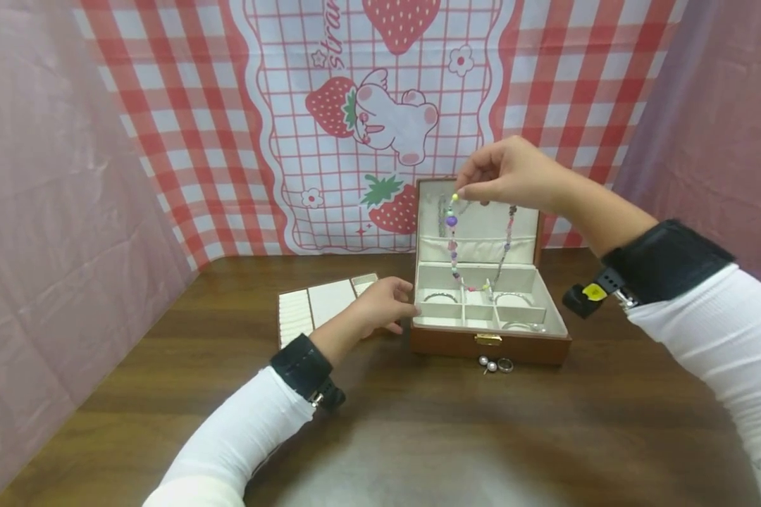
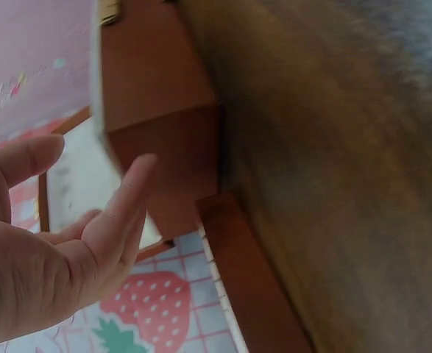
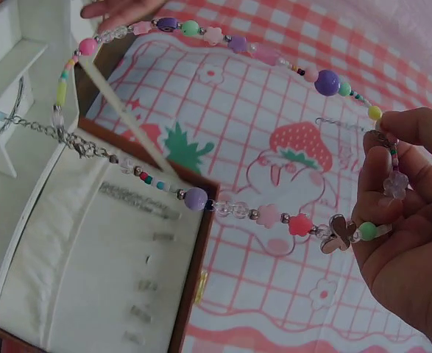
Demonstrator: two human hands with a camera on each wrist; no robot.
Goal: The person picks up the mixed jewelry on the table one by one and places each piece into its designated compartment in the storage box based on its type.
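Observation:
A colourful beaded necklace (image 1: 452, 221) hangs in a loop from my right hand (image 1: 514, 172), pinched between thumb and fingers. In the right wrist view the necklace (image 3: 195, 198) shows round beads, flower beads, a butterfly charm and a metal chain at its lower end. Behind and below it stands a brown jewelry box (image 1: 447, 343) with its lid raised. The loop's bottom overlaps the box's compartments in the head view. My left hand (image 1: 385, 304) is at the box's left side, thumb near the rim, fingers loosely extended and holding nothing. The box's side (image 2: 164, 154) is right behind those fingers.
Silver hoop-shaped bracelets (image 1: 440, 298) lie in the box's compartments, and a silver chain (image 1: 442, 215) hangs inside the lid. A cream-lined tray (image 1: 330, 301) lies left of the box. Pearl earrings (image 1: 492, 366) and a ring (image 1: 505, 365) lie before it on the wooden table (image 1: 450, 436).

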